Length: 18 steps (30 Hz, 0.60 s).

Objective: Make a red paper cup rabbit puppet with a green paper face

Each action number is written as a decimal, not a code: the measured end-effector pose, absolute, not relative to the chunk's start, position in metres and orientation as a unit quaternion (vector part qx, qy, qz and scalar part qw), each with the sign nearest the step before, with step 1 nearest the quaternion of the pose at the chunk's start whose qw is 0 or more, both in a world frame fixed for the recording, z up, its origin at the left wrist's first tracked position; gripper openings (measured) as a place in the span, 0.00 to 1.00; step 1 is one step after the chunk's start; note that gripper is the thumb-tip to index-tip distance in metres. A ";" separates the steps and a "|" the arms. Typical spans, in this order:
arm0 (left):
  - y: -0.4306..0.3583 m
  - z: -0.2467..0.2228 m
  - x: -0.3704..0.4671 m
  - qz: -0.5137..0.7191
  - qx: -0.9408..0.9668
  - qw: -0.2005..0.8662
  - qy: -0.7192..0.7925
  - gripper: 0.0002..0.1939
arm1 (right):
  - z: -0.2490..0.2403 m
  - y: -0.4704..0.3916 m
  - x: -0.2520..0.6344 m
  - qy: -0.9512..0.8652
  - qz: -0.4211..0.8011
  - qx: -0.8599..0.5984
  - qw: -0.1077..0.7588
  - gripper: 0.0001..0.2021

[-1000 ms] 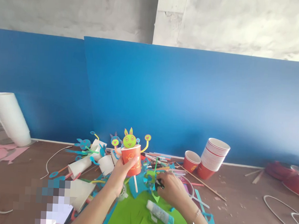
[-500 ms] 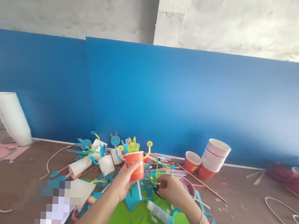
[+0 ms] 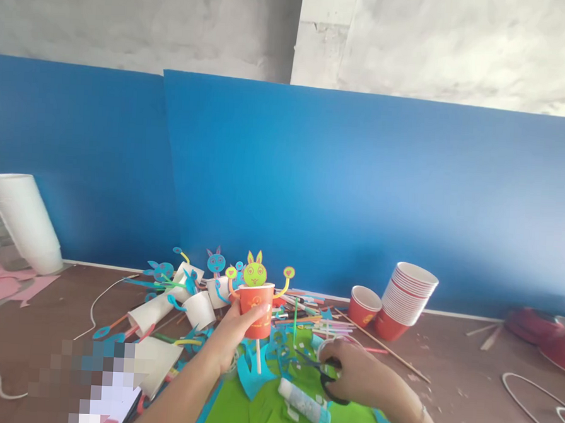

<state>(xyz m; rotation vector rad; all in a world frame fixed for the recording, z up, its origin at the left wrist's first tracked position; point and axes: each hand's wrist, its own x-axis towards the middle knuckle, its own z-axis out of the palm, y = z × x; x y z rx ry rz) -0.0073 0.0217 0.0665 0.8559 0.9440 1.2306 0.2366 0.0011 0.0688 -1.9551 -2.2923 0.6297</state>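
My left hand (image 3: 235,335) is wrapped round a red paper cup (image 3: 255,311), held upright above the littered table. A yellow-green paper rabbit face (image 3: 255,272) rises from its rim, and bent straw arms with heart discs stick out on both sides. From its base a pale stick (image 3: 258,355) points down in front of a blue paper scrap (image 3: 251,381). Black-handled scissors (image 3: 334,391) are gripped in my right hand (image 3: 357,372), blades pointing left and apart from the cup. Under them lie green paper (image 3: 271,419) and a glue stick (image 3: 304,405).
Several white cup figures (image 3: 199,310) lie to the left. A leaning stack of white cups (image 3: 23,223) is at far left. At right stand a single red cup (image 3: 365,304) and a stack of paper cups (image 3: 408,300). Straws and a long wooden stick (image 3: 389,351) lie behind my right hand.
My right hand has moved right, away from the cup, with the scissors. The rabbit face has come a little higher above the rim and faces me more squarely.
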 end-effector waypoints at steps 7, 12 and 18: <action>0.020 0.068 -0.006 0.526 0.426 0.608 0.415 0.32 | 0.081 -0.005 0.225 -0.761 0.350 -0.541 0.076 0.17; 0.017 0.058 -0.003 0.474 0.479 0.626 0.392 0.29 | 0.076 -0.006 0.201 -0.754 0.362 -0.537 0.107 0.16; 0.014 0.058 -0.002 0.451 0.498 0.643 0.369 0.28 | 0.077 -0.007 0.193 -0.758 0.401 -0.502 0.115 0.17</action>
